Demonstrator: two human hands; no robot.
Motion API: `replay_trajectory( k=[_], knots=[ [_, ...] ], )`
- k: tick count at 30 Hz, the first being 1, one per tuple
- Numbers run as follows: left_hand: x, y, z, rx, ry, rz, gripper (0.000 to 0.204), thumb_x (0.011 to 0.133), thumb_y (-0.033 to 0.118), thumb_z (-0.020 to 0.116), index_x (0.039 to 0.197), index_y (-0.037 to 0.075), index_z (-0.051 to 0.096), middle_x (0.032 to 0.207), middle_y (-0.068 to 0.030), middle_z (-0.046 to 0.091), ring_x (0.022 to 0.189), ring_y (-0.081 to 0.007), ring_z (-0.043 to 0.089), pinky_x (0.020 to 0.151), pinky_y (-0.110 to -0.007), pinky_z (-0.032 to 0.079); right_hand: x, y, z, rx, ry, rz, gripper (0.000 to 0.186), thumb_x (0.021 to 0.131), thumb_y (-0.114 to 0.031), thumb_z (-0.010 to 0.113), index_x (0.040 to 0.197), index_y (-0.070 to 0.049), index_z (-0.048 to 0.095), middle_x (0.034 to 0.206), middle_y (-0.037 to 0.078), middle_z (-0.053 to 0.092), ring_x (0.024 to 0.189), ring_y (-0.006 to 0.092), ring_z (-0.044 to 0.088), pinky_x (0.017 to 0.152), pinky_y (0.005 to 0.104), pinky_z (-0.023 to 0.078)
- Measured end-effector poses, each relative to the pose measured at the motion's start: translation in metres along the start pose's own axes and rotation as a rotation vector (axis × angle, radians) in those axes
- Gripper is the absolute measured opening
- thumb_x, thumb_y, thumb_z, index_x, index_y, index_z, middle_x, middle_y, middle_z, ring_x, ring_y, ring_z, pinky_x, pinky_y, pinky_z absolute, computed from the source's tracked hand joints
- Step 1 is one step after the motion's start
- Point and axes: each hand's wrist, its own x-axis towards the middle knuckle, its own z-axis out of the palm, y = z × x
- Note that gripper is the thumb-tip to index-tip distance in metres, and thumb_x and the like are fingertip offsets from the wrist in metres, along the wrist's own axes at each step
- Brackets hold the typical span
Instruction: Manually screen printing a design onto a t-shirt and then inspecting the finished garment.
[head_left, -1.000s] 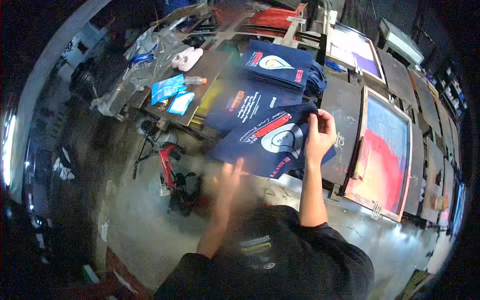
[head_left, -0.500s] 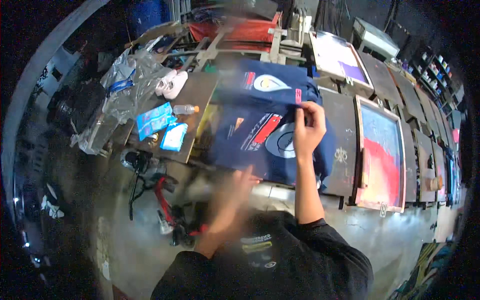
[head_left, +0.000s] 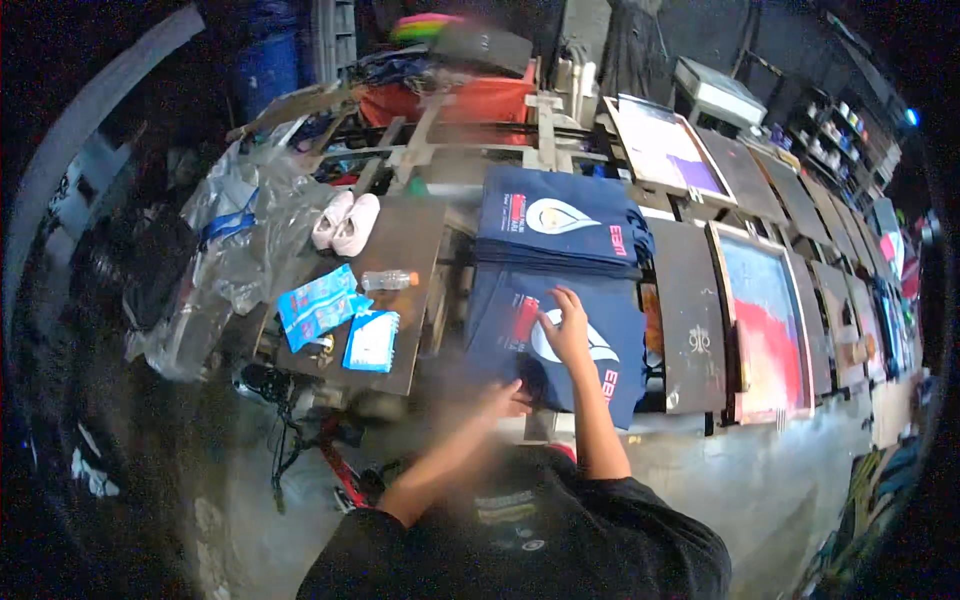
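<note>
A navy printed cloth bag (head_left: 490, 322), with a white drop-shaped print and red lettering, lies on the near pile on the bench. Over its printed middle, my right hand (head_left: 570, 335) has its fingers apart and slightly bent, with nothing held in them. At the bag's near edge is my left hand (head_left: 508, 400), smeared by motion, so its grip on the cloth is unclear. Just beyond lies a thick stack of matching navy bags (head_left: 550, 215), whose dark loops hang at the right side.
A dark board (head_left: 410, 330) on the left bears pale shoes (head_left: 346, 222), a plastic bottle (head_left: 390, 280) and blue packets (head_left: 318, 305). Clear plastic sheeting (head_left: 260, 190) hangs left. Framed printing screens (head_left: 765, 345) and dark boards (head_left: 690, 290) line the right. A red bike-like frame (head_left: 340, 465) stands below.
My right hand has let go of the raised bag edge and moved nearer and left. The bag now lies flatter on the near pile. My left hand has moved right and nearer.
</note>
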Motion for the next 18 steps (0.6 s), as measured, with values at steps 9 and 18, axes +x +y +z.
replay_trajectory(
  k=[9,18],
  knots=[
    [-0.023,0.059,0.049,-0.187,-0.004,0.109,0.035,0.096,0.03,0.065,0.106,-0.004,0.066,0.101,-0.0181,0.073,0.088,-0.0318,0.073,0.081,-0.045,0.061,-0.117,0.021,-0.12,-0.285,-0.285,0.179,0.072,0.064,-0.04,0.09,0.122,-0.005,0.065,0.131,0.016,0.059,0.123,0.0369,0.052,0.103,0.0459,0.044],
    [-0.028,0.117,0.118,0.082,0.012,0.433,0.037,0.098,0.027,0.064,0.116,-0.005,0.059,0.104,-0.0159,0.07,0.085,-0.0269,0.074,0.071,-0.033,0.06,-0.121,0.058,-0.175,-0.31,-0.002,0.251,0.019,0.081,-0.007,0.072,0.1,-0.004,0.071,0.109,0.014,0.068,0.105,0.0353,0.061,0.092,0.0434,0.048]
  ],
)
